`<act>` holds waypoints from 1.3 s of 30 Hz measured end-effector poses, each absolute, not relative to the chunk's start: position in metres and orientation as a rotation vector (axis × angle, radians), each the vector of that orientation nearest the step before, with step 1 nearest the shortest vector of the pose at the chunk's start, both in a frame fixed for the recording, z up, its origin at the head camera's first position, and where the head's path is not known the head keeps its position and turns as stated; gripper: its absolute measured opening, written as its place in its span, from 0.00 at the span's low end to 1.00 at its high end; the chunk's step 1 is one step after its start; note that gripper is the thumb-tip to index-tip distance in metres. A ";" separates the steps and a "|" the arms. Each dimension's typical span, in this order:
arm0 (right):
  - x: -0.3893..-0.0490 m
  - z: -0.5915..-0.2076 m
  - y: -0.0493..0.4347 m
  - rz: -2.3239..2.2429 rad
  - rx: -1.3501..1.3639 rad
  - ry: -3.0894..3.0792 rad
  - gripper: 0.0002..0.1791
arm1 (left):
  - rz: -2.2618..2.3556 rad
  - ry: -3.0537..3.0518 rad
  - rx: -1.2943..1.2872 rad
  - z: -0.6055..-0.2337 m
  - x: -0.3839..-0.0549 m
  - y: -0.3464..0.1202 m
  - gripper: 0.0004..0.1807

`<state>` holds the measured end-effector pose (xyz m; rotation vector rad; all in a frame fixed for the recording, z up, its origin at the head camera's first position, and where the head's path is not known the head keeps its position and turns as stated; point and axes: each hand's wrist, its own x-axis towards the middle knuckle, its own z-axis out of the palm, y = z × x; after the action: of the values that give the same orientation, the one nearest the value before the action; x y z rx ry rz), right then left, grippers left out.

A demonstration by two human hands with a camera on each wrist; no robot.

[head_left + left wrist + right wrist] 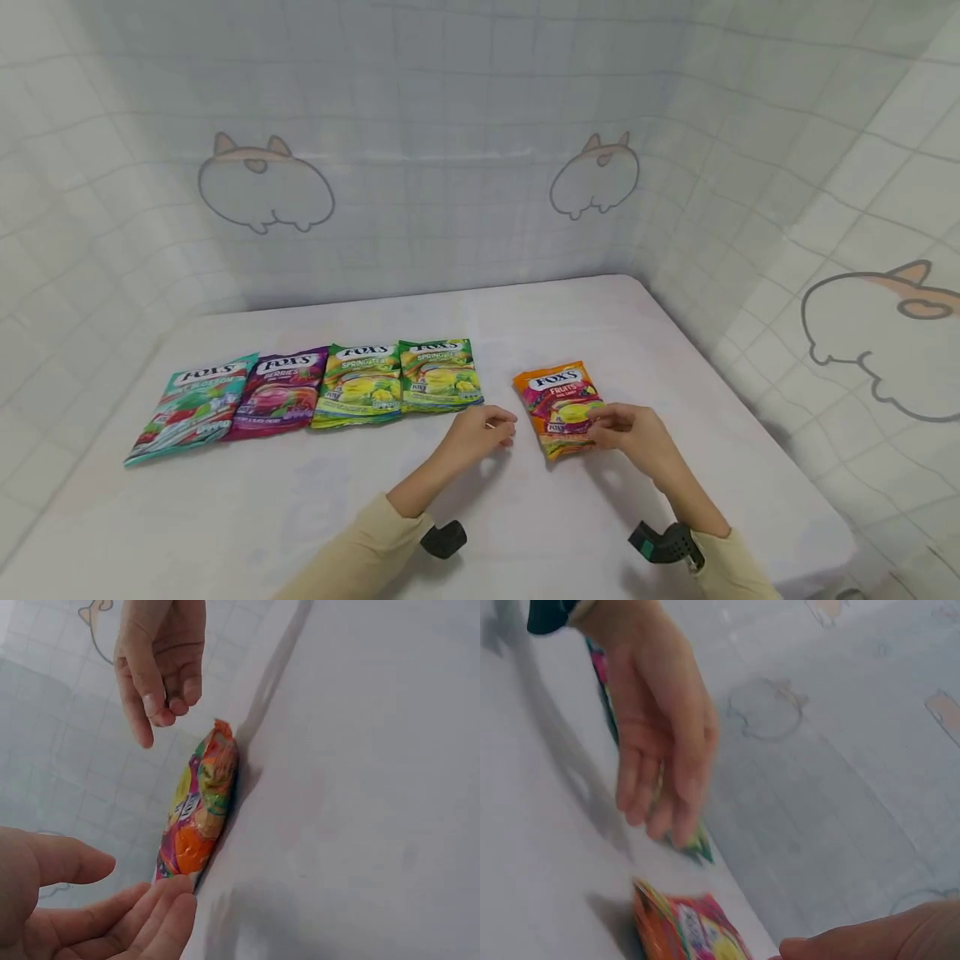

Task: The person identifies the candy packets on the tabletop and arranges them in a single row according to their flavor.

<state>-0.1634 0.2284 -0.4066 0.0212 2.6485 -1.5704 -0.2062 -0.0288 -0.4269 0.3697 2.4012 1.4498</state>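
Observation:
An orange and purple Fox's Fruits candy bag [562, 408] lies flat on the table at the right, face up and slightly turned. My right hand [633, 435] hovers at its right edge, fingers loosely bent; the left wrist view shows a gap between those fingers and the bag [199, 806]. To the bag's left, my left hand [474, 435] is held above the table with relaxed fingers and nothing in them. The right wrist view shows the left hand [664, 742] apart from the bag [697, 930]; the right hand [877, 934] is mostly cut off there.
Left of the hands, a row of candy bags lies side by side: a teal one [195, 404], a purple Berries one [279, 392] and two green-yellow Spring Tea ones [358, 385] [441, 375]. The pale table [337, 508] meets a grid-patterned curtain [450, 167] behind and at the sides.

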 end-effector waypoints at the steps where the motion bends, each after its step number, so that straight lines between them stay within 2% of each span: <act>1: -0.168 -0.406 0.233 -1.564 0.041 2.667 0.15 | 1.442 2.397 0.357 -0.427 -0.210 -0.027 0.13; 9: -0.201 -0.415 0.254 -1.374 0.143 2.826 0.17 | 1.490 2.285 0.219 -0.434 -0.230 -0.010 0.20; 17: -0.217 -0.432 0.254 -1.395 0.270 2.605 0.22 | 1.702 2.032 0.056 -0.442 -0.235 -0.001 0.24; 30: -0.217 -0.442 0.257 -1.740 0.231 2.239 0.31 | 1.731 2.017 0.185 -0.445 -0.233 -0.001 0.41; 33: -0.214 -0.441 0.256 -1.799 0.206 2.177 0.33 | 1.762 2.012 0.202 -0.447 -0.233 -0.003 0.41; 39: -0.206 -0.434 0.250 -1.912 0.184 2.062 0.35 | 1.799 2.097 0.313 -0.447 -0.230 -0.013 0.36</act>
<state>-0.2061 0.2502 -0.4342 0.1840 2.0624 -1.9124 -0.2300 -0.0134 -0.4468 0.3134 2.0973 1.7995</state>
